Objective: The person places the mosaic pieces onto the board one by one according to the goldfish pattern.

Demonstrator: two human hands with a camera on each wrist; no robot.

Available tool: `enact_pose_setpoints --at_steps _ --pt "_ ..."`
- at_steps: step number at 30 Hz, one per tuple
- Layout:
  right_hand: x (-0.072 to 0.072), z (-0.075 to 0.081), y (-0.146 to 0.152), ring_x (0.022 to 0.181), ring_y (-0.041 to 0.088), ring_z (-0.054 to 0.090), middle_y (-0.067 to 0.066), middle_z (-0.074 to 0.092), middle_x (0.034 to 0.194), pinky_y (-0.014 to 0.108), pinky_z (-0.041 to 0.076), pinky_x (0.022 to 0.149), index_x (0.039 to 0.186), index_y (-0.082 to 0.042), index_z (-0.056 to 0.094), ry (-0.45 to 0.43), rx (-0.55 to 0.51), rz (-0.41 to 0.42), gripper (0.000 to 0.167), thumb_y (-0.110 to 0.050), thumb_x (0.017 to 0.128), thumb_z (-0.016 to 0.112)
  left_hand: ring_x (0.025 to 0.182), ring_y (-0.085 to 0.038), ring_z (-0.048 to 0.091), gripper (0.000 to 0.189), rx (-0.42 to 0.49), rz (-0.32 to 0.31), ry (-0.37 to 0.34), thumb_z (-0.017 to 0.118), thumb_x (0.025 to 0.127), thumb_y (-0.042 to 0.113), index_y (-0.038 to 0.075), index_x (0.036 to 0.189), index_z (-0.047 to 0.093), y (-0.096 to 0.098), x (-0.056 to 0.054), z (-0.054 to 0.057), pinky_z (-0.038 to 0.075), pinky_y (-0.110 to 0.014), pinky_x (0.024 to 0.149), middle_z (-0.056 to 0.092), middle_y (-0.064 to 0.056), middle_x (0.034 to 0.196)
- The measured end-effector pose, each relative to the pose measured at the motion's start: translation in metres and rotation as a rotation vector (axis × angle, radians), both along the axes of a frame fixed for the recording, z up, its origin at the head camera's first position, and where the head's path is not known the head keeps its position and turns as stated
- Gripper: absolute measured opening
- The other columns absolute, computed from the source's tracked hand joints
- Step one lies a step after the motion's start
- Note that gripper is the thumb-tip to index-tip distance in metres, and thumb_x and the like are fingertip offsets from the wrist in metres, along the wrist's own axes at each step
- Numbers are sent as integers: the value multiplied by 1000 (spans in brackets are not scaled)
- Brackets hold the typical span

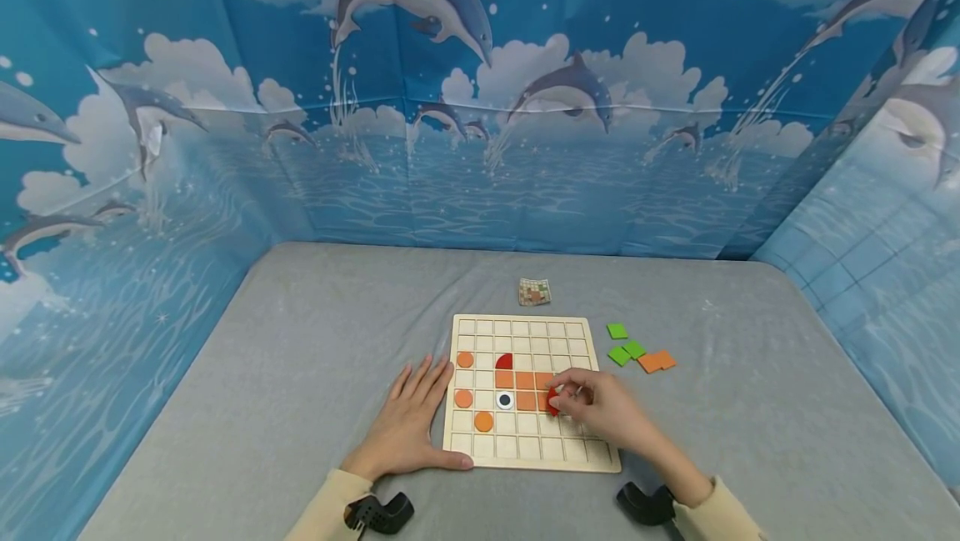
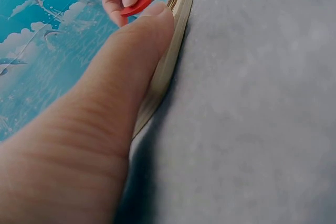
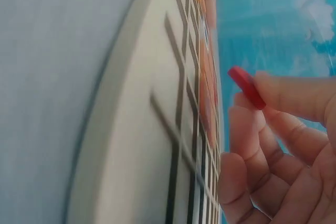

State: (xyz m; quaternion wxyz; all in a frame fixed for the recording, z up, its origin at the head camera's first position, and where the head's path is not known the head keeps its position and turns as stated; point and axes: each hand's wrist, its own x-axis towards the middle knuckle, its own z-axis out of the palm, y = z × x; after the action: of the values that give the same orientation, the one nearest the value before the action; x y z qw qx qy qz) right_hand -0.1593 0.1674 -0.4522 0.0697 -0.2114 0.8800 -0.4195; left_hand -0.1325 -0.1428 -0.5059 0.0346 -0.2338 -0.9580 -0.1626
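Observation:
A wooden grid board (image 1: 528, 449) lies flat on the grey table. My left hand (image 1: 408, 420) rests at the board's left side with straight fingers, its thumb on the lower left corner. Over the right part of the grid, my right hand (image 1: 609, 412) pinches a small red piece (image 3: 247, 88) between thumb and fingers. That piece is tilted on edge; its full shape is partly hidden. On the board are a red quarter-circle (image 1: 504, 362), several orange squares (image 1: 527, 400), a black-and-white eye disc (image 1: 505, 400) and 3 orange discs (image 1: 483, 422).
Right of the board lie 3 green squares (image 1: 617, 331) and overlapping orange squares (image 1: 651, 363). A small patterned card (image 1: 535, 292) lies beyond the board's far edge. A dolphin-print cloth (image 1: 405, 149) hangs behind and along the sides of the table (image 1: 337, 316).

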Motion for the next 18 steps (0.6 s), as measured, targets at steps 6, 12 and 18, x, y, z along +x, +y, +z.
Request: enact_pose_setpoints --at_steps 6,12,18 --pt "2 -3 -21 56 8 52 -7 60 71 22 45 49 89 -11 69 -34 -23 45 7 -10 84 73 143 -23 2 127 -5 0 3 49 62 90 9 153 12 0 0 0 -1 -42 113 12 -4 158" --pt "4 -5 -38 57 6 51 -9 58 69 22 45 50 82 -14 68 -19 9 46 10 -11 79 77 143 -22 2 128 -10 6 -6 48 62 90 9 153 12 1 1 1 0 -43 113 12 -4 158" --pt "5 -5 -50 56 5 50 -13 56 66 23 43 52 76 -20 67 18 54 58 12 -16 79 78 143 -24 4 127 -6 -1 18 48 62 90 8 153 14 0 1 1 2 -44 113 14 -5 157"
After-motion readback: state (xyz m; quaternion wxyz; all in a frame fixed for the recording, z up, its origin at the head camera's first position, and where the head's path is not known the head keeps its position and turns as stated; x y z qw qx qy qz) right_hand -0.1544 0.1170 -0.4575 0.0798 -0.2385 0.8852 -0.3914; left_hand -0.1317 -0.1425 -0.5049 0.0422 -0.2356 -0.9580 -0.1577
